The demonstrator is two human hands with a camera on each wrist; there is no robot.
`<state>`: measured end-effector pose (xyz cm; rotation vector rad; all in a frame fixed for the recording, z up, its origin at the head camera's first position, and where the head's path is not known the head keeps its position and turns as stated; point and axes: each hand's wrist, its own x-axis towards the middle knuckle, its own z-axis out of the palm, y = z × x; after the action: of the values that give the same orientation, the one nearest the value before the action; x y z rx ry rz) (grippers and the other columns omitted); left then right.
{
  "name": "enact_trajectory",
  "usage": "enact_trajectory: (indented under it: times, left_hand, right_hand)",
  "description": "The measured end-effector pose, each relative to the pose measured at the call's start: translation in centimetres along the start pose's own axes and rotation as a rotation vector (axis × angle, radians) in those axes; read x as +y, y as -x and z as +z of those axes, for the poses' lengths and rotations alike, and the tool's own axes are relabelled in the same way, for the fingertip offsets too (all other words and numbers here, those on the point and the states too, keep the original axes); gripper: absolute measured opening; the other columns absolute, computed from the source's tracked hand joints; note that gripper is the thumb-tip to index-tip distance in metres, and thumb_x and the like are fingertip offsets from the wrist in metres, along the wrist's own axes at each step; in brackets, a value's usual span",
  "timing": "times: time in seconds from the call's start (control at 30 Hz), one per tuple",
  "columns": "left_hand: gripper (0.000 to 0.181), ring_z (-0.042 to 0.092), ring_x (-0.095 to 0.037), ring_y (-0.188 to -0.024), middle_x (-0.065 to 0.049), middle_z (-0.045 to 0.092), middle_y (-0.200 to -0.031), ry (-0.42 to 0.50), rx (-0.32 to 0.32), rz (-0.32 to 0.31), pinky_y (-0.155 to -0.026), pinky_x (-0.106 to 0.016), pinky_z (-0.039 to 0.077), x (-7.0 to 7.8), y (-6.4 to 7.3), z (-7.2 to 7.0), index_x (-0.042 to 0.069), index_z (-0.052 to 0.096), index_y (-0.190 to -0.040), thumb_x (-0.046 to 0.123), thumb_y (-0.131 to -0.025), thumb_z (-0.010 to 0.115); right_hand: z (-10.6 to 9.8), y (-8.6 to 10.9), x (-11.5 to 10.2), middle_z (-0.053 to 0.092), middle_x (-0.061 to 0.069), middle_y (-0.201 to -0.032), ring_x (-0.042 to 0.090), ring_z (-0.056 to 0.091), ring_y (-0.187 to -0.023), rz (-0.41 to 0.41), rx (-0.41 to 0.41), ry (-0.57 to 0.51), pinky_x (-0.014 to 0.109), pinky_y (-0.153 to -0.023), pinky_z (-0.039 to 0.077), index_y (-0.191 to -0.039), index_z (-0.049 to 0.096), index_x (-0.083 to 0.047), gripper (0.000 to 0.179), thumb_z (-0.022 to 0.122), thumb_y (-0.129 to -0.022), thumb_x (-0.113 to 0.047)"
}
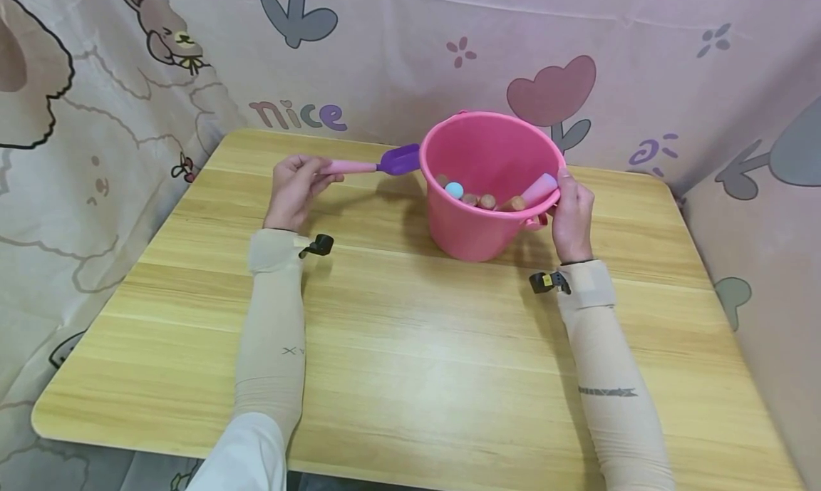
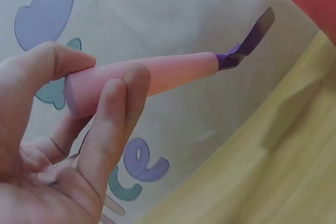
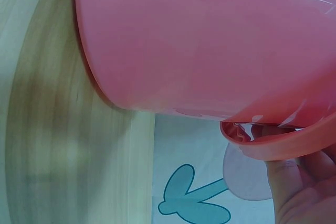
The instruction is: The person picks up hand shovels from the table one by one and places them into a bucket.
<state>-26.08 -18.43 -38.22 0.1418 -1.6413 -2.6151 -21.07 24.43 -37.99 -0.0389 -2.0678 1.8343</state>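
A small toy shovel with a pink handle and a purple blade is held above the table by my left hand. Thumb and fingers pinch the handle's thick end, as the left wrist view shows closely. The blade's tip points right, close beside the rim of a pink bucket. My right hand grips that bucket's rim on its right side, near the folded-down bucket handle. Inside the bucket are a light blue ball, several brown rounded pieces and a pinkish-lilac tapered piece.
The light wooden table has rounded corners. A printed cloth with flowers and cartoon animals hangs behind it and along both sides. Each wrist carries a small black camera, one of them the left wrist camera.
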Motion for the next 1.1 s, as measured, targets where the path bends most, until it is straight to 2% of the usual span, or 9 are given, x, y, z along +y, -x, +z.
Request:
enact_trajectory:
  times: [0.3, 0.53, 0.67, 0.87, 1.1]
  left_hand:
    - [0.009, 0.078, -0.021, -0.069, -0.012, 0.074, -0.092, 0.081, 0.013, 0.081, -0.074, -0.021, 0.063, 1.4, 0.6, 1.4, -0.002, 0.063, -0.087, -0.003, -0.094, 0.069]
    - [0.010, 0.077, -0.022, -0.065, -0.014, 0.074, -0.089, 0.160, 0.026, 0.140, -0.070, -0.021, 0.063, 2.6, 1.3, 2.4, -0.004, 0.062, -0.091, -0.004, -0.092, 0.072]
    - [0.014, 0.076, -0.022, -0.063, -0.014, 0.072, -0.086, 0.196, 0.016, 0.190, -0.069, -0.023, 0.064, 3.4, 1.8, 3.1, -0.003, 0.059, -0.087, -0.005, -0.091, 0.073]
    - [0.020, 0.075, -0.022, -0.060, -0.012, 0.069, -0.083, 0.210, -0.016, 0.259, -0.066, -0.023, 0.064, 4.3, 2.6, 4.2, -0.001, 0.056, -0.080, -0.005, -0.091, 0.073]
    - [0.016, 0.075, -0.022, -0.062, -0.013, 0.070, -0.084, 0.209, -0.061, 0.266, -0.065, -0.024, 0.064, 4.6, 3.5, 5.6, -0.002, 0.060, -0.083, -0.004, -0.090, 0.073]
  right_hand:
    - [0.1, -0.2, 0.0, 0.059, -0.004, -0.073, 0.011, 0.052, -0.066, -0.010, -0.007, -0.003, 0.022, -0.053, 0.042, -0.073, 0.062, -0.017, 0.049, 0.042, -0.108, -0.043]
    - [0.1, -0.2, 0.1, 0.059, -0.004, -0.074, 0.011, 0.052, -0.067, -0.010, -0.004, -0.014, 0.022, -0.054, 0.043, -0.079, 0.067, -0.017, 0.046, 0.042, -0.108, -0.043]
    - [0.1, -0.2, 0.1, 0.061, -0.004, -0.077, 0.012, 0.054, -0.071, -0.009, -0.005, 0.003, 0.022, -0.056, 0.045, -0.086, 0.071, -0.018, 0.045, 0.042, -0.108, -0.045]
    - [0.1, -0.1, 0.0, 0.061, -0.005, -0.078, 0.011, 0.055, -0.070, -0.009, -0.005, 0.009, 0.021, -0.056, 0.046, -0.087, 0.071, -0.018, 0.045, 0.041, -0.108, -0.044]
    - [0.2, -0.1, 0.1, 0.061, -0.005, -0.074, 0.009, 0.055, -0.065, -0.020, 0.000, -0.026, 0.020, -0.055, 0.047, -0.084, 0.069, -0.018, 0.043, 0.043, -0.108, -0.041]
